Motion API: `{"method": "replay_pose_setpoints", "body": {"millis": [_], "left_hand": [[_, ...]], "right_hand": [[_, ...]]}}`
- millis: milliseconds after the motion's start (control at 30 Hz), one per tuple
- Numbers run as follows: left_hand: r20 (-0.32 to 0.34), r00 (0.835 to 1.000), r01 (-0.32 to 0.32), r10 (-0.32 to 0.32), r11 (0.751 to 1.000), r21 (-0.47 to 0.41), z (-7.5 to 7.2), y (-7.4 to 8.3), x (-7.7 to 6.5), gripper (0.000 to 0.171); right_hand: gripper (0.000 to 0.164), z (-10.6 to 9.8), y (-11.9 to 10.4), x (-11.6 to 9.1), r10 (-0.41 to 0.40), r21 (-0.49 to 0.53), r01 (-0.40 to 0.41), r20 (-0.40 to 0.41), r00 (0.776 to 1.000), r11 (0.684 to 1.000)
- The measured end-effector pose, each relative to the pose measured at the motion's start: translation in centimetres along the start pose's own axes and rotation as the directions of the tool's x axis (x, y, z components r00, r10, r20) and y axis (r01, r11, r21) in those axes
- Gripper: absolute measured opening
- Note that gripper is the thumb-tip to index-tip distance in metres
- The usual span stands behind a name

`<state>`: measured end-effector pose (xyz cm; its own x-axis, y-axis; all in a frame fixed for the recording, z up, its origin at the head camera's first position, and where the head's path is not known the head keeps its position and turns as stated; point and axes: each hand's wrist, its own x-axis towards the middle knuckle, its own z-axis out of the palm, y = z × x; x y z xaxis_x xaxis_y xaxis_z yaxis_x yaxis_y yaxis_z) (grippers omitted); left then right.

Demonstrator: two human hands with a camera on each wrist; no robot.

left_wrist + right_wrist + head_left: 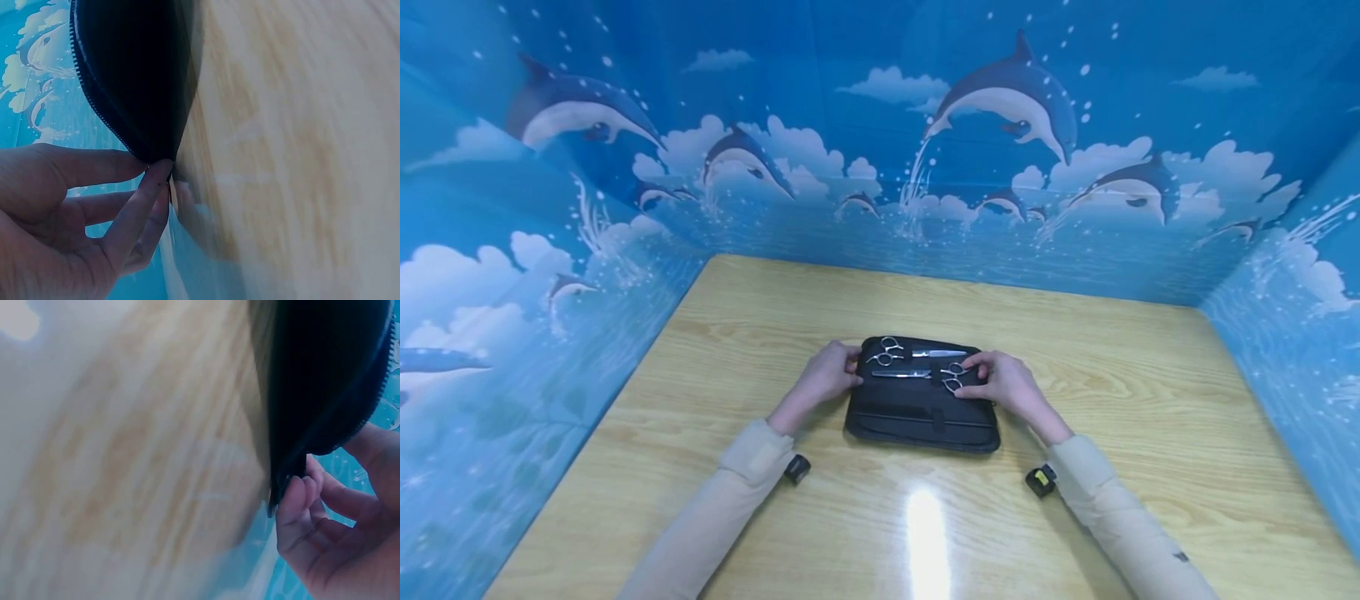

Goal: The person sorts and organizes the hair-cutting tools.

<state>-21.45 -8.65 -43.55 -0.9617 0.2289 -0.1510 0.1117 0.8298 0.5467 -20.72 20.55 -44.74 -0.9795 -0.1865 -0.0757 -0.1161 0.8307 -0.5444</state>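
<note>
Black, zip-edged case [891, 402] lies open on the wood-grain table [1150, 417] between your hands; your left hand [832, 371] pinches its left edge, and your right hand [1006, 385] pinches its right edge beside the handles of the lower scissors [904, 374]. Tilting one side more than the other could slide both pairs from their loops, and a fingertip might snag a finger ring. Your right fingers partly cover those handles; both wrist views leave the case too dark to show its contents or whether it's lifted.
</note>
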Motion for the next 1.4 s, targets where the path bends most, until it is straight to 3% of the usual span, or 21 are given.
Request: {"method": "replay_pose_setpoints", "body": {"millis": [333,433,500,600,700,800,933,1000,1167,1333,1400], "left_hand": [[0.009,1.000,0.004,-0.004,1.000,-0.013,0.1,0.0,0.2,0.058],[0.019,1.000,-0.013,0.014,0.996,-0.087,0.2,-0.3,0.2,0.054],[0.041,0.998,-0.032,0.040,0.982,-0.188,0.1,-0.5,0.2,0.050],[0.072,0.996,-0.031,0.060,0.936,-0.350,0.1,-1.0,0.3,0.051],[0.083,0.996,0.013,0.032,0.871,-0.491,0.1,-1.2,0.5,0.054],[0.077,0.997,0.060,-0.016,0.790,-0.611,0.2,-1.0,0.6,0.057],[0.083,0.994,0.113,-0.077,0.681,-0.724,0.3,-0.4,0.8,0.055],[0.089,0.990,0.136,-0.105,0.634,-0.761,0.2,-0.1,1.0,0.053],[0.115,0.983,0.174,-0.141,0.542,-0.822,-0.1,0.2,1.5,0.050],[0.150,0.975,0.214,-0.164,0.501,-0.838,-0.5,0.1,2.1,0.047],[0.152,0.972,0.222,-0.179,0.501,-0.836,-0.5,0.0,2.3,0.045]], "right_hand": [[0.056,0.1,0.2,-0.1,0.011,0.030,-0.011,0.011,1.000,1.000],[0.061,-0.1,0.5,-0.5,0.016,0.086,-0.013,-0.035,0.999,0.996],[0.062,-0.4,0.8,-0.8,0.031,0.144,-0.019,-0.081,0.996,0.989],[0.060,-1.0,1.3,-1.2,0.080,0.240,-0.048,-0.125,0.989,0.970],[0.060,-1.6,1.8,-1.7,0.126,0.348,-0.085,-0.094,0.988,0.934],[0.060,-2.0,1.7,-2.2,0.154,0.514,-0.130,-0.006,0.988,0.848],[0.057,-1.9,1.2,-2.5,0.154,0.701,-0.192,0.117,0.981,0.687],[0.055,-1.8,1.0,-2.5,0.145,0.739,-0.206,0.147,0.978,0.641],[0.055,-1.7,1.3,-2.1,0.177,0.772,-0.234,0.159,0.971,0.591],[0.055,-1.7,1.5,-1.6,0.200,0.774,-0.259,0.173,0.964,0.578],[0.055,-1.7,1.5,-1.4,0.199,0.767,-0.260,0.175,0.964,0.586]]}}
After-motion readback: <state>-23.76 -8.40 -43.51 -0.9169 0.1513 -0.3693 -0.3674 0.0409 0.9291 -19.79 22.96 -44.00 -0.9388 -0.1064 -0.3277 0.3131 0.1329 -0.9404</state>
